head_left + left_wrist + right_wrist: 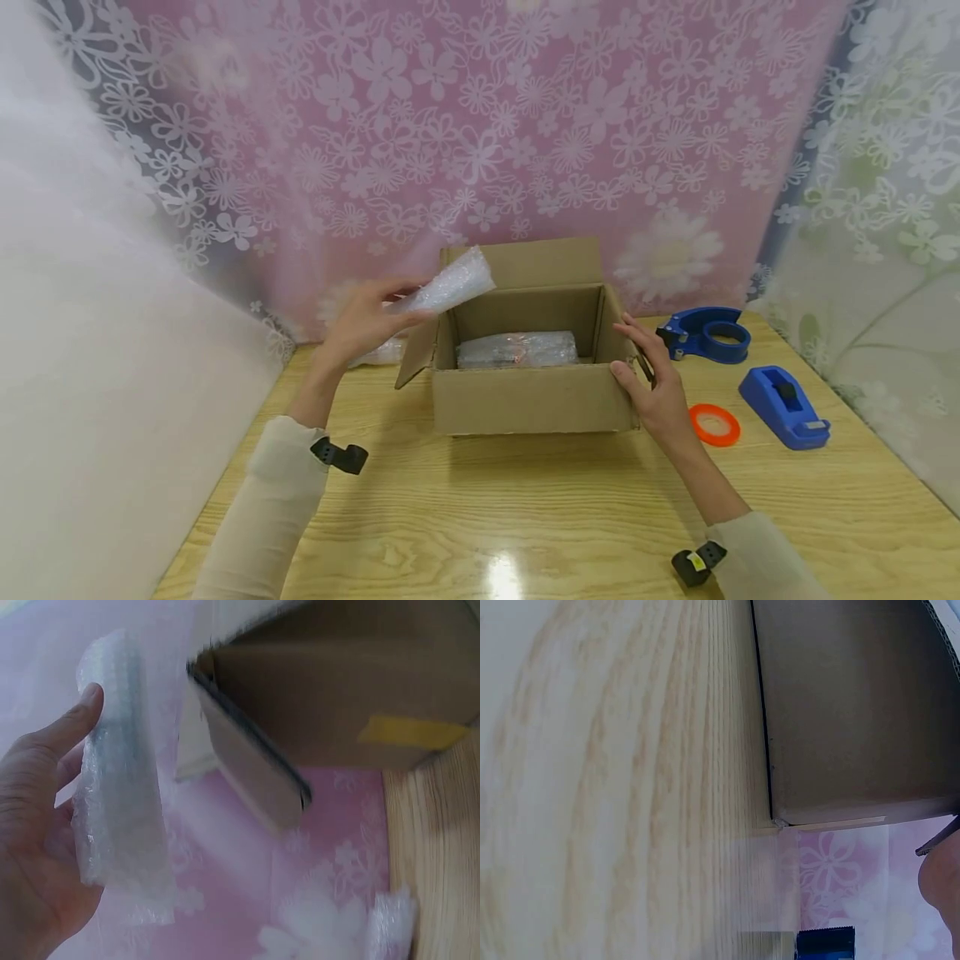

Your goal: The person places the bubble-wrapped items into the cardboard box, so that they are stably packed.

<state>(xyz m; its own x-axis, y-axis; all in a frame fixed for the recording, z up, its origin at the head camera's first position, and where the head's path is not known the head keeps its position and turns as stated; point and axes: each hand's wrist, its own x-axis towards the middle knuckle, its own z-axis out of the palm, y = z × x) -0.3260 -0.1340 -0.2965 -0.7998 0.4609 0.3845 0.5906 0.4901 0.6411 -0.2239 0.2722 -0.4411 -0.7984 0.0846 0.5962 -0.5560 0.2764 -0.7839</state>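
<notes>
My left hand (363, 321) holds a bubble-wrapped package (457, 280) in the air, over the left rim of an open cardboard box (536, 402). In the left wrist view the thumb presses one side of the package (124, 780), with fingers behind it. Inside the box lies another bubble-wrapped bundle (517, 350) with a reddish band across its middle. My right hand (660, 396) grips the box's right side, thumb at the front corner and fingers along the top edge. The right wrist view catches only a bit of that hand (943, 889).
More bubble-wrapped material (382, 353) lies left of the box, partly hidden by the left hand and a flap. On the right of the wooden table (405, 517) sit a blue tape gun (705, 333), an orange tape roll (714, 425) and a blue tape dispenser (783, 408).
</notes>
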